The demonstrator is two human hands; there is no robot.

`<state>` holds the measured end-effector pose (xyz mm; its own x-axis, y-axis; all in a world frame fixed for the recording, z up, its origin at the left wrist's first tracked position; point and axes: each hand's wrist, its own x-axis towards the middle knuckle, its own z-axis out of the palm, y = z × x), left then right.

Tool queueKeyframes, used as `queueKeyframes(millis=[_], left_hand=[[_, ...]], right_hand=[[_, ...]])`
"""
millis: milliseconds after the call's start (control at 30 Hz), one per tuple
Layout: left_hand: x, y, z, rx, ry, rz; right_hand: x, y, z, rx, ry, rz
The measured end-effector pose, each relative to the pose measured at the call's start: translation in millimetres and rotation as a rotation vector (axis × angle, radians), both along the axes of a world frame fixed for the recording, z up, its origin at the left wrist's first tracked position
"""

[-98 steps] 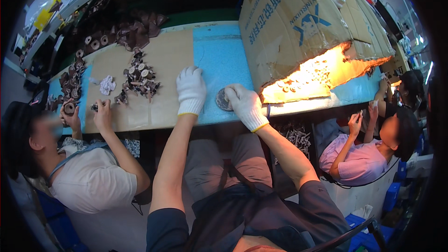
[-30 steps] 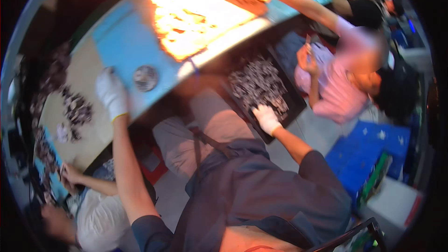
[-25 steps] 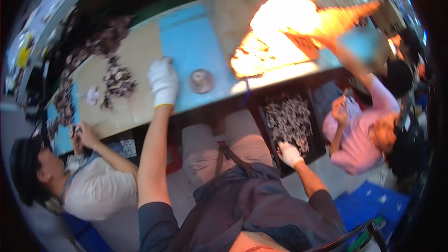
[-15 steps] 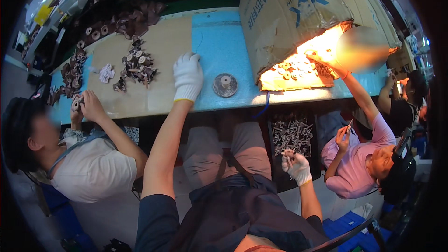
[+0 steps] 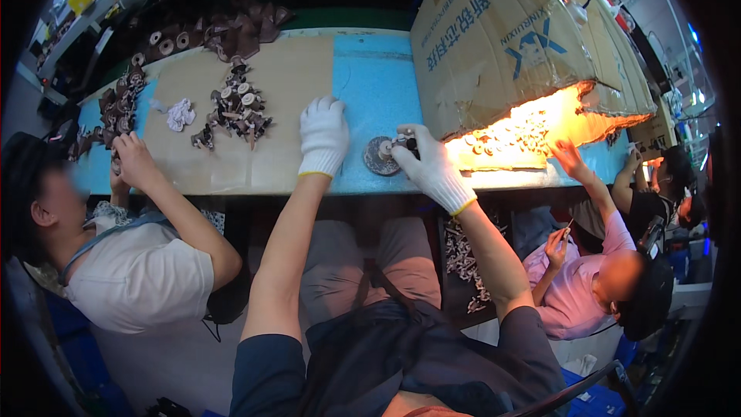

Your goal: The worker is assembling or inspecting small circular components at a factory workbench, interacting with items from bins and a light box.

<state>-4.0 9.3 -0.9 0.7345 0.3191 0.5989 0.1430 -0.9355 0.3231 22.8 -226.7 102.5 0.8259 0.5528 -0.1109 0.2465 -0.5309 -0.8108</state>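
The long workbench (image 5: 255,170) runs across in front of the seated person, its top part tan board and part blue mat, and on its right end a big cardboard box (image 5: 509,38) stands tilted, glowing orange from a lamp beneath its torn lower edge. Under that glow lies a spread of small pale parts (image 5: 502,143), and a co-worker's bare hand (image 5: 570,158) reaches in to them at the bench's near edge. At the left end another seated person has a hand (image 5: 133,158) on the tan board, near a heap of dark brown parts (image 5: 235,108) and a small crumpled white rag (image 5: 181,114). More brown pieces line the bench's far left edge (image 5: 120,104). The left hand (image 5: 323,135), in a white glove, lies flat on the bench with fingers together and loosely stretched, holding nothing. Just beside it, on the blue mat close to the near edge, sits a round grey disc (image 5: 380,156). The gloved right hand (image 5: 428,168) touches the disc's right side, its fingers pinched on a small metal part (image 5: 403,141) at the disc's edge.
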Motion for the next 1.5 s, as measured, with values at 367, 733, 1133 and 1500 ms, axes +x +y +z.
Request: queueKeyframes(millis=[367, 733, 1133, 1500], left_hand=[[-1, 3, 7, -0.07, -0.014, -0.026], [-12, -88, 54, -1.274, -0.204, -0.477], [-30, -90, 40, -1.289, -0.334, -0.544], [-13, -99, 42, -0.984, -0.219, -0.499]], right_hand=[[7, 39, 42, -0.655, -0.322, 0.267], [10, 40, 6, -0.544, -0.658, 0.403], [-8, 49, -20, -0.519, -0.86, 0.324], [2, 30, -9, -0.489, -0.551, 0.362]])
